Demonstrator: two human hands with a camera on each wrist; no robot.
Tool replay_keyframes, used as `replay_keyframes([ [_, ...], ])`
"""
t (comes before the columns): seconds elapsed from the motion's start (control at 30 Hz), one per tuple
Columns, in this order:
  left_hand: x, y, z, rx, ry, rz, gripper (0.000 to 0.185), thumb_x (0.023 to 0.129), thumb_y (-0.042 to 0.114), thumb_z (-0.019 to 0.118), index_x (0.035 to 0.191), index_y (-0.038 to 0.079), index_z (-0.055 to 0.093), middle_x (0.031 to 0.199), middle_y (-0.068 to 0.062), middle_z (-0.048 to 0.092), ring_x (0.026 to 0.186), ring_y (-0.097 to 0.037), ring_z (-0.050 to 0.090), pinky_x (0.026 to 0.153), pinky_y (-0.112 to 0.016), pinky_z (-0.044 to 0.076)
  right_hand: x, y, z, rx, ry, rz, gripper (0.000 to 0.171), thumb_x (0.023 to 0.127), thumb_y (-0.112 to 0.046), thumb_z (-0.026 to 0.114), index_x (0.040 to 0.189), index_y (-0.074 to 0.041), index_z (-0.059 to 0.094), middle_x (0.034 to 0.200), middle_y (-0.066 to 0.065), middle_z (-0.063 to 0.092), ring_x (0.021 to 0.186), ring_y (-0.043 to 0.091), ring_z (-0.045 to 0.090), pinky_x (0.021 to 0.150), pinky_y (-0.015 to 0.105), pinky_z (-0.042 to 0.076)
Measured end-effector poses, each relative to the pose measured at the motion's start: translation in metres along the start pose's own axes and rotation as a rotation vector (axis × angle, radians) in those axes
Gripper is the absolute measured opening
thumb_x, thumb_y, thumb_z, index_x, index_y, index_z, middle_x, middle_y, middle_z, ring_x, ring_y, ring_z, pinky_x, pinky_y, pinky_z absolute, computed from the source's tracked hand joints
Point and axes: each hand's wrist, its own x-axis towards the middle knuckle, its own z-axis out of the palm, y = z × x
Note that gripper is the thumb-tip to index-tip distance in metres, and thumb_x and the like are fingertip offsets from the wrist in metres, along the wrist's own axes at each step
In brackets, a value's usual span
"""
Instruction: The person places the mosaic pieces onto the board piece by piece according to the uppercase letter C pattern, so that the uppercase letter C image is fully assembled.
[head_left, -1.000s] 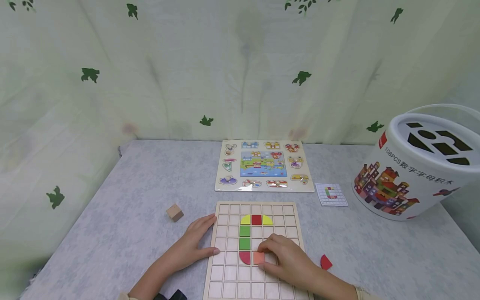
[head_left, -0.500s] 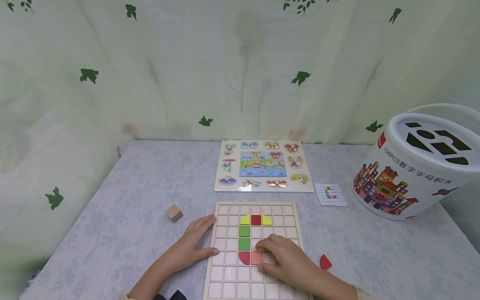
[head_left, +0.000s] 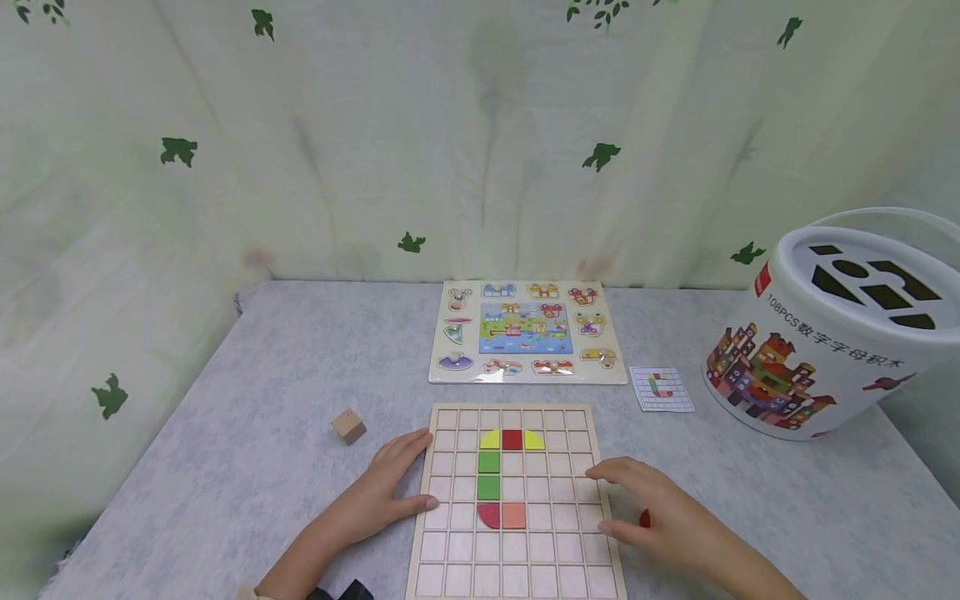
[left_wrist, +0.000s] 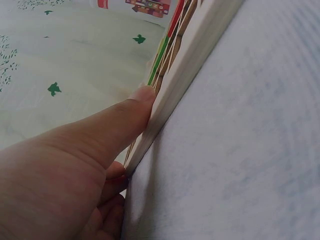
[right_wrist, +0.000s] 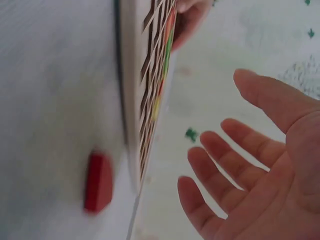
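A person's left hand [head_left: 382,492] lies flat on the grey mottled tabletop [head_left: 247,467], fingers straight and thumb pressed against the left edge of a pale wooden grid board [head_left: 510,575], gripping nothing. The left wrist view shows that thumb [left_wrist: 115,125] touching the board's side wall [left_wrist: 190,65]. The right hand [head_left: 660,517] hovers over the board's right edge, its grip wide open and empty, fingers [right_wrist: 225,155] spread and relaxed in the right wrist view. Just beneath it, on the tabletop beside the board, lies a small red quarter-round wooden piece [right_wrist: 98,181] (only a sliver [head_left: 645,518] shows in the head view), apart from the fingers.

In the board's cells sit a yellow quarter-round piece [head_left: 491,439], a red square tile [head_left: 512,439] and a second yellow quarter-round [head_left: 534,440] in one row; two green square tiles [head_left: 489,474] stacked below the first; then a dark red quarter-round [head_left: 490,516] touching an orange square tile [head_left: 513,516].

Farther off lie a colourful peg puzzle board [head_left: 527,332], a small white pattern card [head_left: 662,389] and, at right, a white printed block bucket with a shape-sorter lid [head_left: 825,333]. A plain wooden cube [head_left: 348,427] rests left of the grid board.
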Motion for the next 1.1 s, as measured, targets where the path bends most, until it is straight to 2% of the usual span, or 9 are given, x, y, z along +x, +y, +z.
replay_keyframes([
  [0.1,0.0,0.0,0.0,-0.001,0.002,0.001,0.087,0.075,0.049,0.066,0.141,0.007,0.028,0.144,-0.008,0.026,0.131,-0.028,0.018,0.101,-0.049,0.022,-0.012,0.012,-0.007,-0.004,-0.027,0.055,0.045,0.081,-0.037,0.065,0.119,-0.016,0.053,0.118,-0.009,0.05,0.105,0.013,0.049,0.086,0.037,0.043],
  [0.23,0.0,0.0,0.0,0.008,0.004,0.005,0.088,0.075,0.051,0.064,0.141,0.007,0.028,0.144,-0.008,0.026,0.131,-0.028,0.018,0.101,-0.049,0.023,-0.024,0.029,-0.01,0.09,-0.111,0.131,0.047,0.08,-0.039,0.065,0.119,-0.014,0.054,0.117,-0.005,0.051,0.1,0.013,0.05,0.083,0.033,0.045],
  [0.33,0.0,-0.001,0.0,0.01,0.005,0.008,0.088,0.075,0.051,0.064,0.141,0.006,0.028,0.144,-0.008,0.026,0.131,-0.028,0.018,0.101,-0.049,0.023,-0.03,0.041,-0.01,0.149,-0.187,0.2,0.045,0.08,-0.039,0.066,0.118,-0.018,0.054,0.114,-0.007,0.052,0.1,0.012,0.049,0.083,0.029,0.045],
  [0.4,0.0,0.0,0.0,0.007,0.006,0.01,0.087,0.075,0.05,0.065,0.141,0.006,0.028,0.144,-0.008,0.026,0.131,-0.028,0.018,0.101,-0.05,0.023,-0.033,0.046,-0.009,0.151,-0.205,0.196,0.039,0.081,-0.036,0.066,0.116,-0.02,0.056,0.113,-0.009,0.052,0.101,0.011,0.048,0.084,0.028,0.044],
  [0.6,0.0,0.0,-0.001,-0.002,0.001,0.008,0.087,0.076,0.048,0.066,0.141,0.006,0.028,0.144,-0.009,0.026,0.131,-0.029,0.018,0.101,-0.05,0.022,-0.036,0.054,-0.003,0.132,-0.149,0.11,0.026,0.084,-0.025,0.064,0.109,-0.02,0.06,0.106,-0.009,0.052,0.092,0.005,0.048,0.079,0.022,0.046],
  [0.8,0.0,0.0,0.0,-0.001,-0.002,0.005,0.087,0.075,0.048,0.066,0.141,0.006,0.027,0.144,-0.009,0.025,0.131,-0.029,0.017,0.101,-0.05,0.022,-0.036,0.052,0.003,0.041,-0.061,0.114,0.027,0.082,-0.035,0.064,0.102,-0.017,0.062,0.097,-0.014,0.052,0.085,0.001,0.05,0.075,0.024,0.047],
  [0.87,0.0,0.0,0.0,0.0,-0.004,0.003,0.087,0.075,0.048,0.066,0.141,0.006,0.027,0.144,-0.008,0.025,0.131,-0.028,0.017,0.101,-0.05,0.022,-0.036,0.05,0.006,0.014,-0.034,0.135,0.03,0.081,-0.038,0.064,0.101,-0.016,0.061,0.092,-0.014,0.051,0.08,0.001,0.048,0.07,0.023,0.047],
  [0.97,0.0,0.0,0.0,0.002,-0.005,0.0,0.088,0.075,0.049,0.066,0.141,0.007,0.027,0.144,-0.008,0.025,0.131,-0.028,0.017,0.101,-0.05,0.022,-0.033,0.046,0.009,0.017,-0.025,0.236,0.037,0.077,-0.043,0.066,0.102,-0.015,0.06,0.086,-0.012,0.051,0.073,0.003,0.045,0.06,0.022,0.044],
  [1.1,0.001,-0.001,0.0,0.002,-0.004,0.001,0.088,0.075,0.05,0.066,0.141,0.007,0.028,0.144,-0.008,0.026,0.131,-0.028,0.018,0.101,-0.05,0.022,-0.028,0.041,0.01,0.066,-0.084,0.415,0.056,0.07,-0.052,0.068,0.109,-0.014,0.058,0.082,-0.006,0.049,0.071,0.01,0.044,0.056,0.023,0.04],
])
